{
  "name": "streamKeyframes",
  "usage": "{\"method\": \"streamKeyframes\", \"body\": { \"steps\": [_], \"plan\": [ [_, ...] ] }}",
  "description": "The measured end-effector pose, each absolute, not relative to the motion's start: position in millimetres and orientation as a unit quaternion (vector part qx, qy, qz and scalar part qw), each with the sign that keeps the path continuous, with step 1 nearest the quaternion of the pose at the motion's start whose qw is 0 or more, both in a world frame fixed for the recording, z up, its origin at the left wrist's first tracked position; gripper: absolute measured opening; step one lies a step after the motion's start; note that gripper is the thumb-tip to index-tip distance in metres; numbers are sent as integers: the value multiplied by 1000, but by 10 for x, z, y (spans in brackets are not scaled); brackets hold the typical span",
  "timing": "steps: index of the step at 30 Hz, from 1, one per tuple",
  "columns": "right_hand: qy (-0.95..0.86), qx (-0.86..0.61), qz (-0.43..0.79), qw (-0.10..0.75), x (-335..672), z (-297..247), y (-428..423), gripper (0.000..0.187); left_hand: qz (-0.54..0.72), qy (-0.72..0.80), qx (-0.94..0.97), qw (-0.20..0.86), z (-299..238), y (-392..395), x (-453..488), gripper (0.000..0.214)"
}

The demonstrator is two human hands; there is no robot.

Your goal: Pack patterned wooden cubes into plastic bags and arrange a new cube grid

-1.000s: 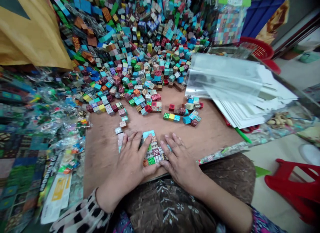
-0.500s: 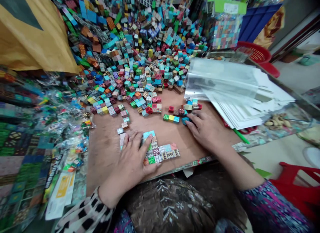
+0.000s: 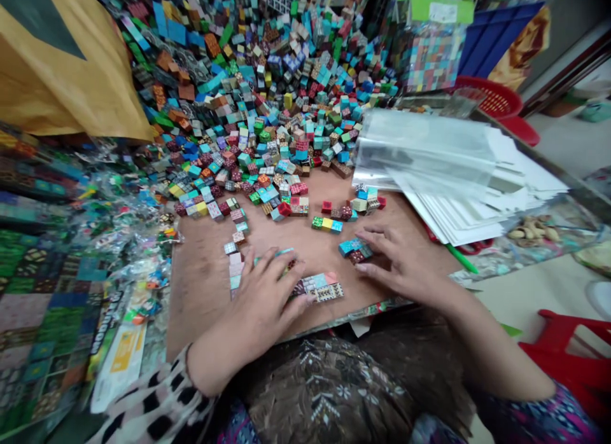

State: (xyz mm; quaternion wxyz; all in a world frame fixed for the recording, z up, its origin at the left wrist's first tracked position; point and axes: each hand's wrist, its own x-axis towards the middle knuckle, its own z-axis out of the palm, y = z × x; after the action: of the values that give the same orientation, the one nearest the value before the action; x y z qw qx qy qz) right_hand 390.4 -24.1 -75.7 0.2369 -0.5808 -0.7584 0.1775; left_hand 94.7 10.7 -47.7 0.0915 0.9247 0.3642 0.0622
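Note:
My left hand (image 3: 267, 291) lies curled over a patch of small patterned cubes (image 3: 286, 263), hiding most of them. A flat row of patterned cubes (image 3: 322, 286) sits just right of its fingertips. Along its left side runs a short column of cubes (image 3: 234, 272). My right hand (image 3: 405, 259) rests on the wooden board (image 3: 205, 310), its fingers spread against a small cluster of teal and brown cubes (image 3: 353, 249). Nothing is lifted in that hand.
A huge heap of coloured cubes (image 3: 258, 94) spreads across the back of the board. Plastic sleeves over white sheets (image 3: 429, 151) lie to the right, with a green pen (image 3: 461, 258) below them. Filled packets (image 3: 119, 240) cover the left side.
My right hand has drawn back toward me, bringing the teal cluster along the board. My left hand has shifted slightly right over the cube patch.

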Motion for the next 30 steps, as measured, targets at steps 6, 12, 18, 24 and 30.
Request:
{"method": "streamKeyframes", "body": {
  "steps": [6,12,18,24,30],
  "plan": [
    [-759,-560,232,239,3846,-779,-201,39,27,326,938,116,-273,333,1552,30],
    [-765,-548,241,239,3753,-760,-188,37,-9,315,941,122,-339,444,1802,25],
    [-780,-517,278,217,3829,-721,-144,41,2,311,940,144,-461,512,1802,18],
    [-784,-493,300,226,3916,-753,-89,40,7,341,923,177,-438,592,1795,30],
    [-758,-529,295,243,3879,-797,-40,40,26,338,919,203,-446,644,1783,38]
  ]
}}
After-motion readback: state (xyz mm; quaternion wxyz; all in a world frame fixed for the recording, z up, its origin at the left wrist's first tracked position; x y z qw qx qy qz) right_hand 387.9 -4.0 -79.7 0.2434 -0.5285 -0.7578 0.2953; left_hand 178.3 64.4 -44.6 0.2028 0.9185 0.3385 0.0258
